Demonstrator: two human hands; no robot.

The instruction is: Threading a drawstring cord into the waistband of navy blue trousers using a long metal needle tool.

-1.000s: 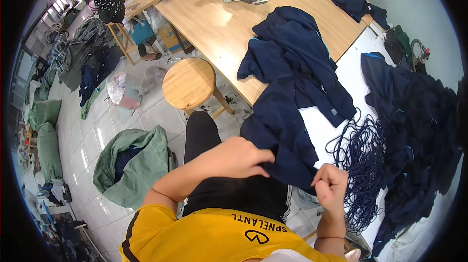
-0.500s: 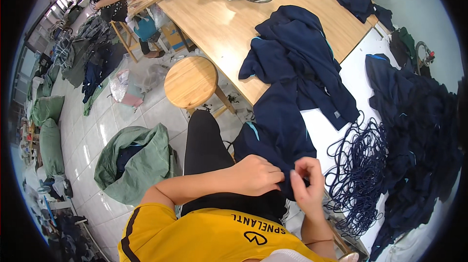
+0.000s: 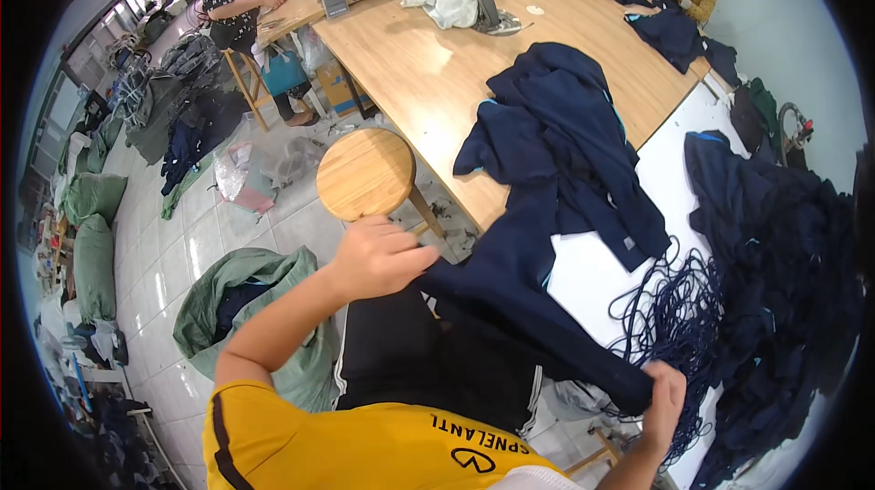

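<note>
A dark navy garment with light blue trim runs from the wooden table across a white surface to my lap. My left hand, above my thigh and near the stool, is closed on one end of the garment's near edge. My right hand grips the other end, low on the right beside the cords. Between the two hands the edge is pulled out wide. The garment's upper part lies crumpled on the table. A tangled heap of thin navy cords lies right of the garment on the white surface.
The wooden table spreads ahead, with a round wooden stool at its left. A green sack with dark cloth inside stands on the floor. Navy garments are piled at right. Two people work at the far left and far right.
My hands, close together before, have moved far apart: the left up and leftward, the right down and rightward. The garment's near edge is now stretched between them. The view has shifted slightly.
</note>
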